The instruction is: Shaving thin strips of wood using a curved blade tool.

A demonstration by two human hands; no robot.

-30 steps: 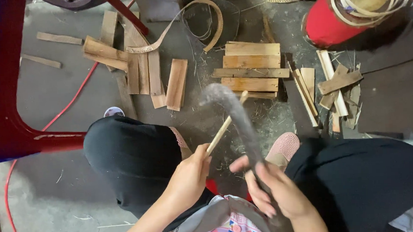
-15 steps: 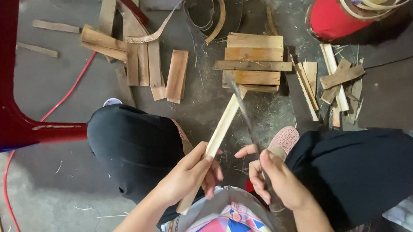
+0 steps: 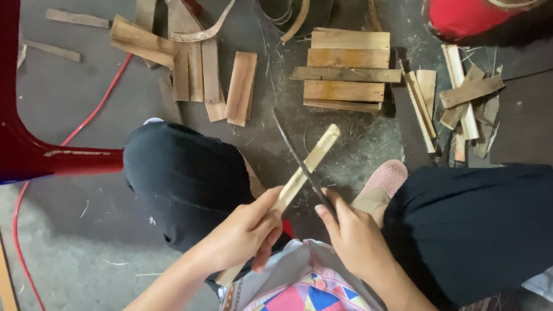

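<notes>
The left hand (image 3: 242,235) grips a pale flat bamboo strip (image 3: 308,163) pointing to 1 o'clock. The right hand (image 3: 354,236) is closed on a dark thin knife blade (image 3: 295,154) crossing the strip.

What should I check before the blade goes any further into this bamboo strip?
1. Left hand has a closed grip on the bamboo strip: ok.
2. Right hand holds the knife: ok.
3. Blade crosses the strip above the left hand's fingers, apart from them: ok.
4. Blade edge pointing away from the body: cannot tell.
5. Knees and pink shoe lie close under the cut: not ok.
6. Floor ahead littered with stacked wood pieces: not ok.
</notes>
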